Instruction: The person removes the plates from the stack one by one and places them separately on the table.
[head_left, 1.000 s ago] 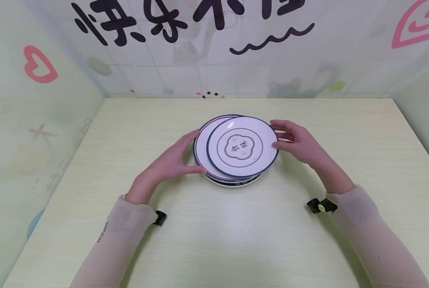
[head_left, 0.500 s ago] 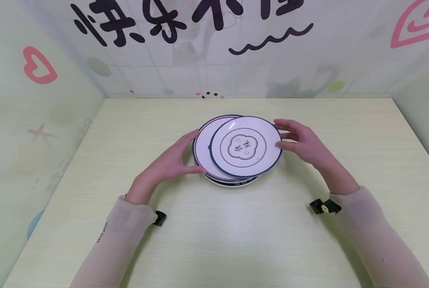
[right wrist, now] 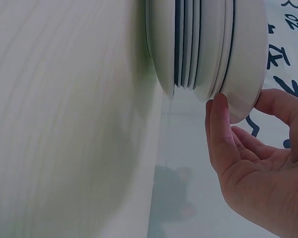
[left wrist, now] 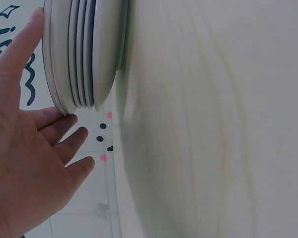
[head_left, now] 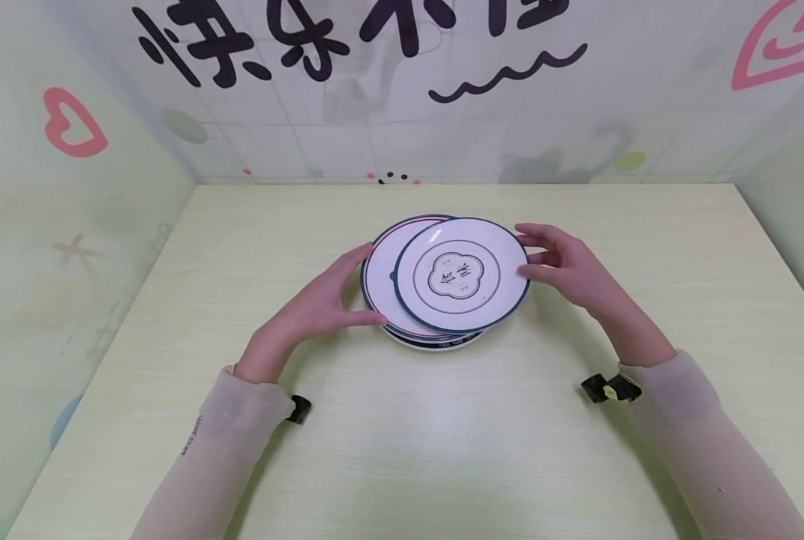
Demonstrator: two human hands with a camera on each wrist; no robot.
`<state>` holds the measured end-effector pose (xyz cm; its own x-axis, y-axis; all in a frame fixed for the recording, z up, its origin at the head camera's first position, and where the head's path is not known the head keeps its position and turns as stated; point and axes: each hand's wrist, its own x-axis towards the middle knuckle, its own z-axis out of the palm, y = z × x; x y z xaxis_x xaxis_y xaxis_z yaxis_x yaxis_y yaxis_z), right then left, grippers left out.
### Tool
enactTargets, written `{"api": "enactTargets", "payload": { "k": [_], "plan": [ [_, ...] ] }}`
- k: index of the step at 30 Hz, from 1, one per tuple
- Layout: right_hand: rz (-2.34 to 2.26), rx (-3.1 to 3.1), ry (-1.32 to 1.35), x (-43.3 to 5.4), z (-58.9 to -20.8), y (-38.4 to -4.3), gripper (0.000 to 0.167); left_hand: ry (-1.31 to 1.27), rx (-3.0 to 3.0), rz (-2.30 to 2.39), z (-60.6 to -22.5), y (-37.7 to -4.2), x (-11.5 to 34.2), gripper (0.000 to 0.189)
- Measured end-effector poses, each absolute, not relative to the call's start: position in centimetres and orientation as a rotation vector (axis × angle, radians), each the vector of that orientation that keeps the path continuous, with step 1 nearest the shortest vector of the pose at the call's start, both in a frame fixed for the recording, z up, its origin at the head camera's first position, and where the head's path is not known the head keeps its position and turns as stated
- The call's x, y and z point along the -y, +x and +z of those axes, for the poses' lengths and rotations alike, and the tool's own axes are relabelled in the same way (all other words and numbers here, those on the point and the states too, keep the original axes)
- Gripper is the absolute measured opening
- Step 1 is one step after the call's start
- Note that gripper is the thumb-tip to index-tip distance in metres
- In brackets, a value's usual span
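Observation:
A stack of round plates stands at the middle of the table. Its top plate (head_left: 456, 307), white with a dark blue rim and a printed emblem, sits shifted right over a white plate (head_left: 383, 289) with red and blue lines. My right hand (head_left: 567, 266) pinches the top plate's right rim, thumb on the face and fingers beneath, as the right wrist view shows. My left hand (head_left: 317, 304) rests its spread thumb and fingers against the left rim of the plate below. In the left wrist view several stacked plates (left wrist: 84, 54) show edge-on beside the hand.
The pale wooden table (head_left: 429, 442) runs back to a printed wall (head_left: 348, 135) with black lettering. Side panels (head_left: 58, 247) stand at left and right. A dark-edged plate (head_left: 436, 345) shows at the bottom of the stack. Black wrist straps (head_left: 298, 409) sit at both sleeves.
My right hand has moved slightly to the right with the top plate, baring more of the plate beneath. In the last half second it has barely shifted. My left hand has stayed in place.

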<state>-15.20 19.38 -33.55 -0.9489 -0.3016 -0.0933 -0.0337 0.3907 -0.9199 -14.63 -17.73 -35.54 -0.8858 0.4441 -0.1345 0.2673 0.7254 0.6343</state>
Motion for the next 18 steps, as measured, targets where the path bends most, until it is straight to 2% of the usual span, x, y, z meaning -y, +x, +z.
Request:
{"api": "enactTargets", "payload": {
  "k": [18],
  "plan": [
    [-1.683, -2.259, -0.199, -19.50, -33.40, -14.92, 0.063, 0.563, -2.652, 0.914, -35.60, -14.65, 17.78, 0.115]
  ]
}}
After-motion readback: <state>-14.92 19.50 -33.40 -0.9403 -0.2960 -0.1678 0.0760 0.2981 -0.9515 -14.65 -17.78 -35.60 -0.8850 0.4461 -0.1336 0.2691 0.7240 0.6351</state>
